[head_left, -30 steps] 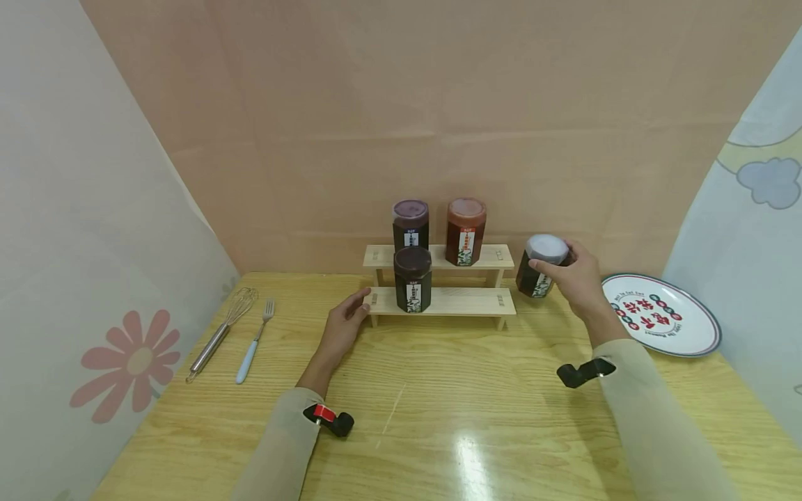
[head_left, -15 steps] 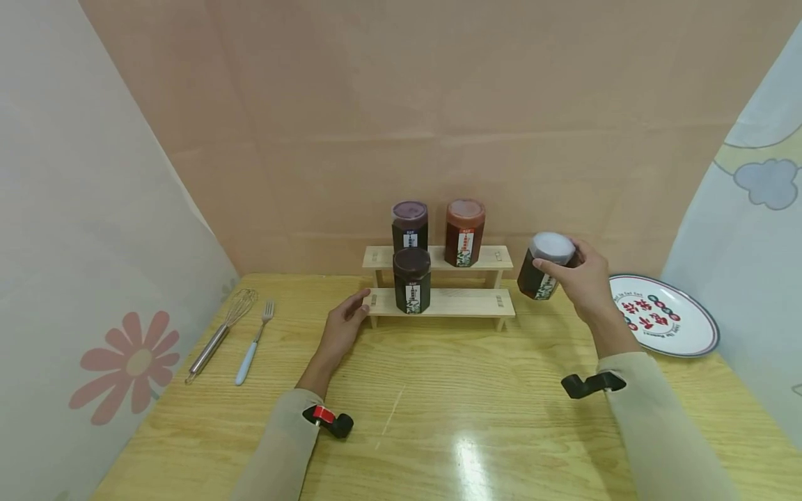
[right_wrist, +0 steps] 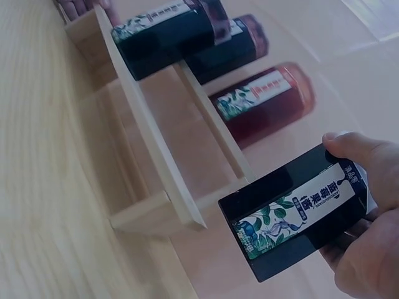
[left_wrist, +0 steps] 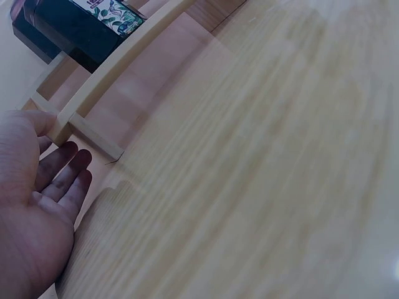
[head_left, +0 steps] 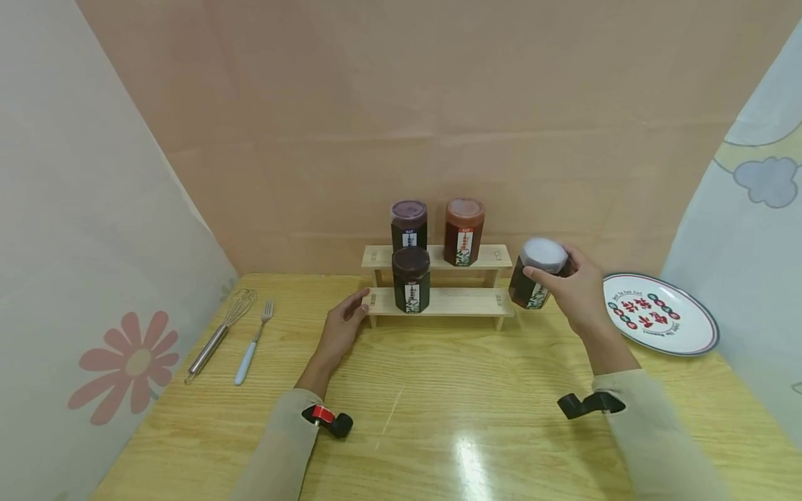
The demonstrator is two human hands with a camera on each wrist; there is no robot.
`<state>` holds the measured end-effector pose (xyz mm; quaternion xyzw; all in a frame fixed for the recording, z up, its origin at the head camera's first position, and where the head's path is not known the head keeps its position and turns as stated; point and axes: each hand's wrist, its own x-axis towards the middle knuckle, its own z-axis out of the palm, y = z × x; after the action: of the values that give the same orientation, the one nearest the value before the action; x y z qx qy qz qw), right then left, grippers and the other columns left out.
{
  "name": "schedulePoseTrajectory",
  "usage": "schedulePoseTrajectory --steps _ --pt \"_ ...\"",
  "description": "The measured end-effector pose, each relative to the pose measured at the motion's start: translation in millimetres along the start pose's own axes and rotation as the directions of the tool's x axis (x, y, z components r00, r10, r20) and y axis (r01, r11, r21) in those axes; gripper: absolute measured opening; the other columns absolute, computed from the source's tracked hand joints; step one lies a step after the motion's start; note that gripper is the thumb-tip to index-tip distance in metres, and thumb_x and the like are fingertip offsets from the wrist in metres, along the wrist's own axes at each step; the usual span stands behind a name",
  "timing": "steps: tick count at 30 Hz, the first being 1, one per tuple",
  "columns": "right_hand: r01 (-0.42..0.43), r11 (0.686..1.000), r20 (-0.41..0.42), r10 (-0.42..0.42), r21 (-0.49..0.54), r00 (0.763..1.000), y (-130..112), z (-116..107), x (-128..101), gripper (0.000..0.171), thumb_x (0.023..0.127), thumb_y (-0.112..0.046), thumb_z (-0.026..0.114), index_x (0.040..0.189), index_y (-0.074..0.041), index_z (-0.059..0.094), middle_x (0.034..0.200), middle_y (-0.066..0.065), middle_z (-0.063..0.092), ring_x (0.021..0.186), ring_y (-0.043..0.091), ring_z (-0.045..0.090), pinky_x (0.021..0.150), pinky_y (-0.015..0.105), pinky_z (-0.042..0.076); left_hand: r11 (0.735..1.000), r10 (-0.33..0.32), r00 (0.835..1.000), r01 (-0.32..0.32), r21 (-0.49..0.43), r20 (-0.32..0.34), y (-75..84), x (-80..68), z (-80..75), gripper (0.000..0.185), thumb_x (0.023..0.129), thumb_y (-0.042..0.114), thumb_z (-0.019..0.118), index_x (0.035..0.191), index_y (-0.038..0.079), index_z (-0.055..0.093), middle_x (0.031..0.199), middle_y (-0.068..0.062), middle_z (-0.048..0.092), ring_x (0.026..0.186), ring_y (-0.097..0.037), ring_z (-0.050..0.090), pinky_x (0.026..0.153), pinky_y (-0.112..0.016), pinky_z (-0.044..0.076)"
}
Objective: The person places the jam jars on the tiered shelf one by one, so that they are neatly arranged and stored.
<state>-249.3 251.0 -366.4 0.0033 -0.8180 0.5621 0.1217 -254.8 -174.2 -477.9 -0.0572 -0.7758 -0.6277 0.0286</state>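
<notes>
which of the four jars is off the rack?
The white-lidded jar, gripped by the right hand beside the rack's right end. The other three stand on its shelves.

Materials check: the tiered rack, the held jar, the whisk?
Tiered rack: pale unfinished-looking wood, grain and slat joints visible. Jar in the right hand: dark, glossy faceted body, glass or clear plastic, can't tell; paper label, whitish lid. Whisk: shiny silver wire and handle, likely steel.

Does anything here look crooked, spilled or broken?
Nothing spilled or broken. Only the dark jar with the white lid is off level: the right hand grips it tilted, just right of the two-step wooden rack, where three other jars stand upright.
</notes>
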Motion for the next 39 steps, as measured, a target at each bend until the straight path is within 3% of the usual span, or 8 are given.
schedulePoseTrajectory --steps 12,20,23,30,35,39 --pt "0.022 0.998 0.042 -0.025 0.066 0.999 -11.1 33.4 -9.5 0.076 0.090 -0.027 0.082 0.152 -0.005 0.044 0.145 0.015 0.055 0.129 0.014 0.055 0.092 0.007 0.049 1.000 -0.004 1.000 0.004 -0.001 -0.010 1.4 -0.2 -0.2 0.040 0.108 0.027 0.057 0.148 0.021 0.057 0.161 -0.005 0.047 0.153 -0.027 0.040 0.126 -0.044 0.036" --pt "0.016 0.998 0.058 -0.020 0.062 0.998 -14.1 52.7 -9.6 0.075 0.088 -0.030 0.084 0.150 -0.007 0.048 0.143 0.013 0.059 0.133 0.022 0.055 0.097 0.014 0.049 1.000 -0.012 1.000 0.012 -0.009 -0.012 1.4 1.0 0.6 0.040 0.108 0.028 0.058 0.147 0.021 0.058 0.160 -0.005 0.048 0.152 -0.025 0.041 0.125 -0.043 0.037" --pt "0.011 0.998 0.068 -0.015 0.066 0.998 -14.1 59.0 -9.6 0.078 0.087 -0.031 0.085 0.151 -0.007 0.047 0.144 0.014 0.059 0.134 0.024 0.055 0.101 0.020 0.050 1.000 -0.009 1.000 0.009 -0.010 -0.010 1.1 0.4 0.0 0.040 0.108 0.027 0.058 0.147 0.021 0.057 0.160 -0.005 0.048 0.153 -0.026 0.040 0.126 -0.043 0.037" --pt "-0.008 0.998 0.086 0.003 0.059 0.996 -13.0 72.5 -11.3 0.091 0.085 -0.034 0.087 0.157 -0.004 0.039 0.150 0.019 0.055 0.141 0.031 0.053 0.118 0.050 0.045 1.000 -0.007 1.000 0.007 -0.001 0.004 1.3 -0.7 -0.6 0.041 0.108 0.027 0.056 0.149 0.020 0.056 0.162 -0.006 0.046 0.154 -0.027 0.039 0.126 -0.044 0.036" --pt "0.015 0.999 0.093 -0.018 0.031 0.996 -11.1 77.1 -11.6 0.094 0.084 -0.038 0.087 0.156 -0.004 0.038 0.150 0.022 0.054 0.141 0.035 0.052 0.117 0.055 0.044 1.000 0.000 1.000 0.000 -0.001 -0.005 0.7 0.4 -0.9 0.041 0.108 0.026 0.057 0.148 0.019 0.057 0.161 -0.005 0.048 0.153 -0.026 0.040 0.126 -0.043 0.037" --pt "0.057 0.997 0.169 -0.065 0.053 0.983 -6.2 68.6 -9.2 0.089 0.088 -0.035 0.084 0.158 -0.006 0.035 0.151 0.020 0.052 0.146 0.036 0.046 0.122 0.056 0.038 1.000 0.001 1.000 -0.001 0.000 -0.010 0.2 1.9 0.0 0.041 0.108 0.026 0.058 0.148 0.019 0.057 0.160 -0.005 0.048 0.152 -0.026 0.041 0.125 -0.043 0.037"
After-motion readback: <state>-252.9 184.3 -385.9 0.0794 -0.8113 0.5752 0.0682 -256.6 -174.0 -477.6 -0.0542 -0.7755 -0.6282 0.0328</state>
